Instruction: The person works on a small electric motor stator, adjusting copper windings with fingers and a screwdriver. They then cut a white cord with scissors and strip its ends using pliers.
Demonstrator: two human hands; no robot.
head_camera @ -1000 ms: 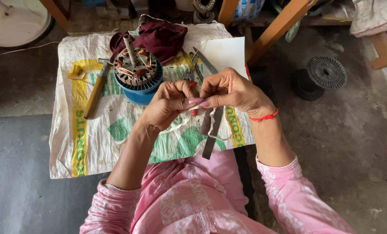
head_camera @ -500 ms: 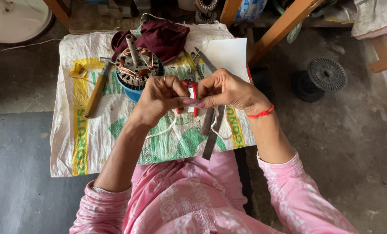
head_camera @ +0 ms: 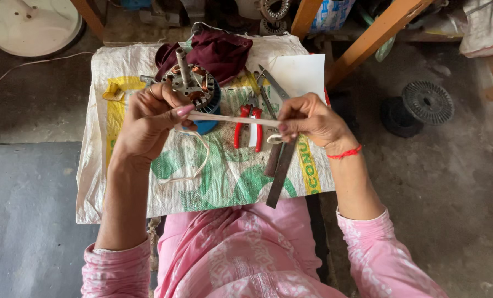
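White tape strip [head_camera: 232, 117] now stretches taut between both hands, which have drawn apart since half a second ago, when they met at centre. Left hand [head_camera: 147, 118] pinches one end at nine o'clock; right hand [head_camera: 307, 118] pinches the other at three o'clock, fingers pressed together. Beneath lies a woven sack [head_camera: 147, 187] printed yellow and green. Red-handled pliers [head_camera: 247, 128] rest just under the strip.

The left hand [head_camera: 150, 118] covers part of the motor stator [head_camera: 194, 91] at nine o'clock; the right hand [head_camera: 307, 118] hides the upper ends of the flat metal bars [head_camera: 279, 174]. At twelve o'clock, the maroon cloth [head_camera: 216, 52] hides whatever lies beneath, and the white disc [head_camera: 31, 25] at eleven is cut by the frame edge
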